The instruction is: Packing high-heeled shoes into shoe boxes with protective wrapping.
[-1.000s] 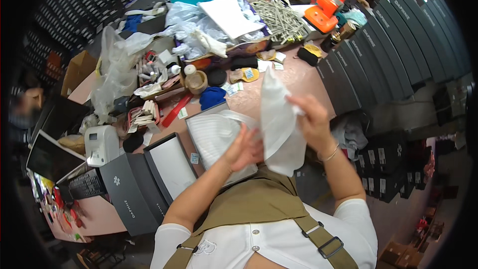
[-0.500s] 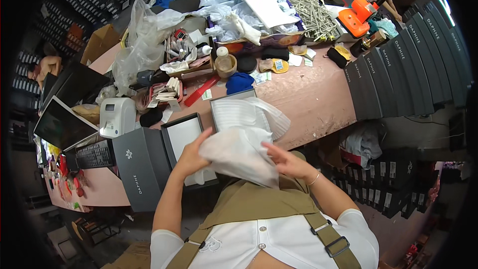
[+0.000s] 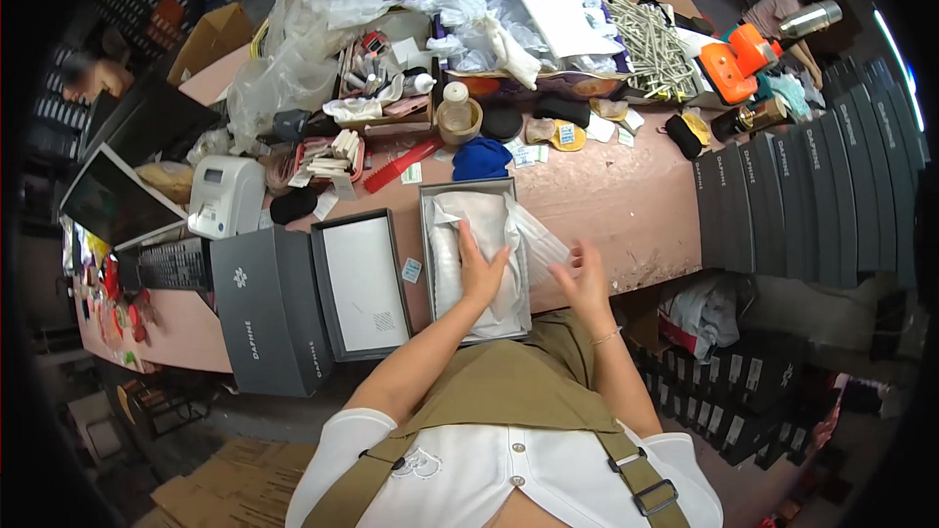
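Note:
A dark grey shoe box [image 3: 526, 318] sits open on the pink table in front of me. Inside it lies a bundle wrapped in thin white tissue paper [image 3: 452, 225], with a loose paper flap [image 3: 538, 240] hanging over the right side. My left hand [image 3: 481, 272] rests on the bundle, fingers stretched out and thumb apart. At the flap's outer end is my right hand [image 3: 587, 284], its fingers apart and slightly curled. What the paper wraps is hidden. Left of the box stands a dark-edged lid [image 3: 358, 279], white inside, with a small label sticker [image 3: 412, 270] beside it.
A closed grey shoe box [image 3: 262, 308] stands farther left, near a white label printer [image 3: 225, 198] and a monitor [image 3: 122, 220]. Across the back are a red comb [image 3: 403, 164], a blue cloth [image 3: 481, 158] and bins of supplies. Stacked grey boxes [image 3: 782, 200] line the right.
The white wrapped bundle, held between both hands near my lap, has gone into the shoe box. My left hand moved right onto it; my right hand moved up to the paper flap.

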Demonstrator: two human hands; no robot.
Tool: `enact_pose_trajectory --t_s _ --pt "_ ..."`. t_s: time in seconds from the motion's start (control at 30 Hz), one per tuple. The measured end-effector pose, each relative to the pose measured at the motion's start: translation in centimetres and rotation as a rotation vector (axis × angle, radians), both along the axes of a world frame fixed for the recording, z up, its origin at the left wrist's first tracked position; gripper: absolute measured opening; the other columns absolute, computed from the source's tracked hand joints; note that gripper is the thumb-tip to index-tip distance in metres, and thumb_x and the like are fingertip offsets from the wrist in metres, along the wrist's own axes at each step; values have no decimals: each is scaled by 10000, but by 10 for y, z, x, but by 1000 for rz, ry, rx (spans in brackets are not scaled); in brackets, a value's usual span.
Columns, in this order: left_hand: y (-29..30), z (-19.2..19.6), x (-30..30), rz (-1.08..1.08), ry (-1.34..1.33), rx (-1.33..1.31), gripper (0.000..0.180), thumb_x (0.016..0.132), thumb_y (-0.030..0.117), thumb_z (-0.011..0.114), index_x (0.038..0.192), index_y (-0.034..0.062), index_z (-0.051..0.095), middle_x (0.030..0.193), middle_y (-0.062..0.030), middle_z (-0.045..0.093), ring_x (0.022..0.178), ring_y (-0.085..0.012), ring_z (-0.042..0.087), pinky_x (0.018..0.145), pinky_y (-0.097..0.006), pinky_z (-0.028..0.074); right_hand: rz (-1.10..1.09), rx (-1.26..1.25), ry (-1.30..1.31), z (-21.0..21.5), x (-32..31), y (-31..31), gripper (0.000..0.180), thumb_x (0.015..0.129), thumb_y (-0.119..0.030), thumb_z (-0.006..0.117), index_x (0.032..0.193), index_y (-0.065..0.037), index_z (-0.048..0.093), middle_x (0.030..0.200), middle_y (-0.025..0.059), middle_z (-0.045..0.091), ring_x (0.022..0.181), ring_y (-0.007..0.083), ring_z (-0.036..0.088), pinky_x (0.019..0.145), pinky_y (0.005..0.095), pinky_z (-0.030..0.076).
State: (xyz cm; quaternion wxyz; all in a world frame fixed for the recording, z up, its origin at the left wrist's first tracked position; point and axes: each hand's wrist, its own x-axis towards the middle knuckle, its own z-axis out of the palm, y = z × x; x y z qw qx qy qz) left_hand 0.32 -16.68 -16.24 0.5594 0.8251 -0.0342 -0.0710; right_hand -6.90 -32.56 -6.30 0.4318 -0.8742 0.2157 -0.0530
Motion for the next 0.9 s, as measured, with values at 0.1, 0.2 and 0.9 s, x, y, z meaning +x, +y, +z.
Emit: enact_pose_trajectory --t_s 0.1,0.2,0.9 --pt "-15 12 1 51 5 -19 909 755 94 675 1458 -22 111 1484 -259 213 1390 -370 205 1139 -376 179 -133 124 -27 -99 -24 -20 348 886 -298 610 921 48 611 829 83 635 692 169 577 650 324 475" --pt "-5 13 11 95 83 -86 895 728 18 633 1457 -22 115 1481 -251 234 1380 -354 245 1131 -367 200 -103 472 102 -114 -14 7 326 933 -293 547 850 18 602 664 -45 495 640 69 433 557 269 389" --pt "164 6 35 -522 -368 831 309 812 52 544 1112 57 615 1167 -140 529 1171 -304 448 1094 -552 207 -337 1085 -86 -87 -85 -36 328 928 -176 541 1208 -5 545 1138 94 602 1031 172 575 895 308 476"
